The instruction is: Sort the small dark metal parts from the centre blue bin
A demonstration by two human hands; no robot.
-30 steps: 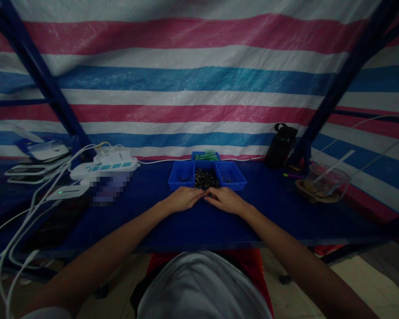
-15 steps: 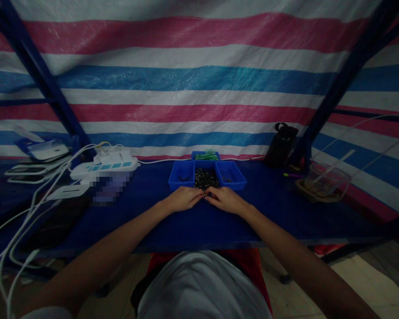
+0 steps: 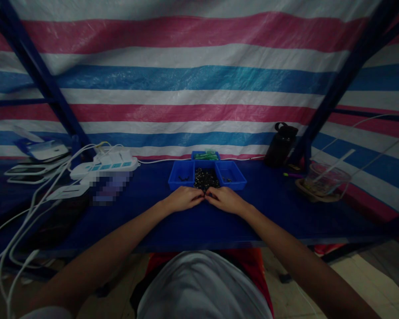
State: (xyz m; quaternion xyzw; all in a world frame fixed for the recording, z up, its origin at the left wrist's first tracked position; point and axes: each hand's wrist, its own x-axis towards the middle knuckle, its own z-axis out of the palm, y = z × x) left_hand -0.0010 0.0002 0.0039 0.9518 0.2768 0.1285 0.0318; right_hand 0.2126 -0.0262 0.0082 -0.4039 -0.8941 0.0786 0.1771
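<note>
My left hand (image 3: 185,198) and right hand (image 3: 228,199) come together with fingers curled and tips close, but I cannot tell whether they pinch anything. Just beyond my fingertips, small dark shiny pieces (image 3: 206,178) lie heaped in the blue middle tray (image 3: 205,164). Any print on the power strip (image 3: 108,166), left of my grip, or the black bottle (image 3: 280,146), beyond it to the right, is too blurred to read.

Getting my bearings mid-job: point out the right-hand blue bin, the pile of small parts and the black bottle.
Right-hand blue bin (image 3: 234,186): head view, on its front wall.
Pile of small parts (image 3: 206,177): head view, middle of the heap.
Black bottle (image 3: 280,148): head view, middle of its body.
</note>
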